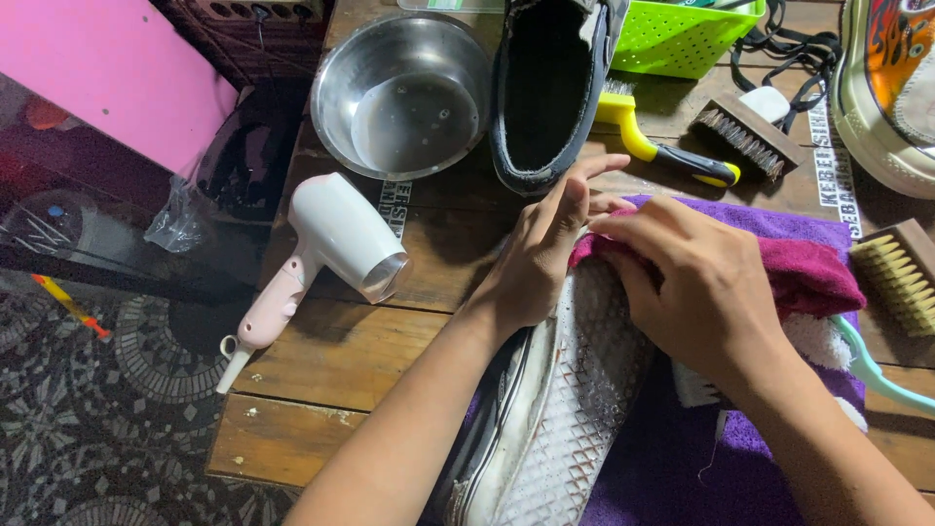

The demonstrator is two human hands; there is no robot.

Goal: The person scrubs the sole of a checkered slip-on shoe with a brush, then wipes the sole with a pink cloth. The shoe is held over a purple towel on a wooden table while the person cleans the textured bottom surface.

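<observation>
Near the surface's (321,360) front edge, the left hand (541,258) steadies an upturned sneaker (575,399) while the right hand (696,282) presses a magenta cloth (808,273) on its sole (suds remain, wiping looks unfinished).

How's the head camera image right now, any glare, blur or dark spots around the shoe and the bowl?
Head view: sharp on both hands, left hand and right hand, and the upturned shoe sole; soft glare on the steel bowl and hair dryer; floor at left dim; edges bowed by the wide lens.
</observation>
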